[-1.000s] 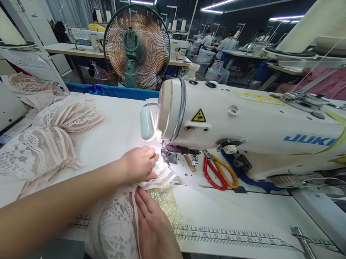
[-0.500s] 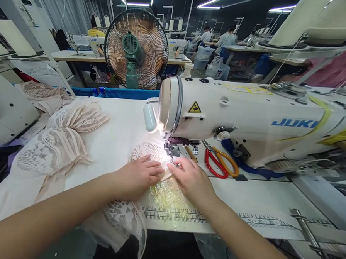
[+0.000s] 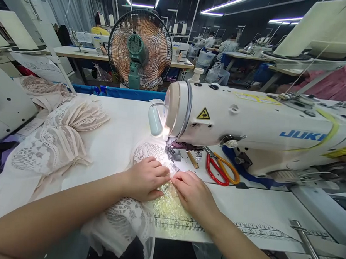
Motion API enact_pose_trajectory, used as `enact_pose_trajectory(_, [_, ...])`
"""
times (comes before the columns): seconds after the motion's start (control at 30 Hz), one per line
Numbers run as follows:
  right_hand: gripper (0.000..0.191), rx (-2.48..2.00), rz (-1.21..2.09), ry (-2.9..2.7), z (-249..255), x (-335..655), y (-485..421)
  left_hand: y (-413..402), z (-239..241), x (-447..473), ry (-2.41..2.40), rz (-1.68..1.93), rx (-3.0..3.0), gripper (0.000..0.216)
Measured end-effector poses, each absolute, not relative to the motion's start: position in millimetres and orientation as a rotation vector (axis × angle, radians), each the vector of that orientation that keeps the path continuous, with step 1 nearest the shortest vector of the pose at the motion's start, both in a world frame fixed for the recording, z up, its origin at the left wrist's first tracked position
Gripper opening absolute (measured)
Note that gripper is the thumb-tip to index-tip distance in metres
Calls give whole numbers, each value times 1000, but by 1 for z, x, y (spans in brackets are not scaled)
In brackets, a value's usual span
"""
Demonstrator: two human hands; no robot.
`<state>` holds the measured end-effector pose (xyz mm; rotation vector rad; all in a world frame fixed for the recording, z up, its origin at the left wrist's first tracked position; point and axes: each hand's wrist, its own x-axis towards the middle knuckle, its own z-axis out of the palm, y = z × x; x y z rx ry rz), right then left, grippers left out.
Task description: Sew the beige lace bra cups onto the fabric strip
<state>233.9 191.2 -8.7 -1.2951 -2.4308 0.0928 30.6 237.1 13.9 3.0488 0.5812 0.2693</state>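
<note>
A pale pink lace piece [image 3: 148, 150] lies under the lit needle area of a white sewing machine [image 3: 214, 112]; its loose lower part [image 3: 128, 216] hangs over the table's front edge. My left hand [image 3: 148, 178] rests on the lace, fingers together and curled over its near edge. With thumb and fingers closed, my right hand [image 3: 194, 192] pinches the fabric edge just in front of the presser foot [image 3: 174, 154]. The fingertips of both hands nearly meet there. What lies beneath my left palm is hidden.
Red-and-orange-handled scissors [image 3: 221, 168] lie right of the needle. A heap of lace pieces [image 3: 50, 142] covers the left side. Shiny yellowish film [image 3: 171, 206] and a printed ruler [image 3: 243, 226] are at the front. Behind the table stands a fan [image 3: 140, 50].
My left fingers have moved right, closer to my right fingertips. My right hand is slightly lower, and its fingers are drawn closer together. The whole view has shifted a little.
</note>
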Motion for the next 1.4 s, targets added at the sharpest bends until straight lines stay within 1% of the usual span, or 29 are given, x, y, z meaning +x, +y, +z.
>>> enact_pose_trajectory(0.2, [32, -1338, 80, -2469, -11, 233, 191, 256, 12, 26, 505, 310, 3081, 30])
enact_pose_trajectory(0.33, [36, -1332, 47, -2474, -13, 234, 191, 269, 10, 22, 494, 299, 3088, 30])
enact_pose_trajectory(0.73, [36, -1311, 19, -2430, -18, 234, 193, 303, 8, 17, 455, 319, 3244, 31])
enact_pose_trajectory(1.17, [36, -1293, 16, -2422, -18, 234, 193, 320, 13, 17, 635, 194, 3376, 33])
enact_pose_trajectory(1.3, [36, -1302, 3, -2424, -18, 234, 192, 321, 14, 17, 739, 127, 3370, 34])
enact_pose_trajectory(1.4, [35, -1299, -19, -2417, -18, 233, 191, 315, 25, 14, 875, 132, 3289, 31])
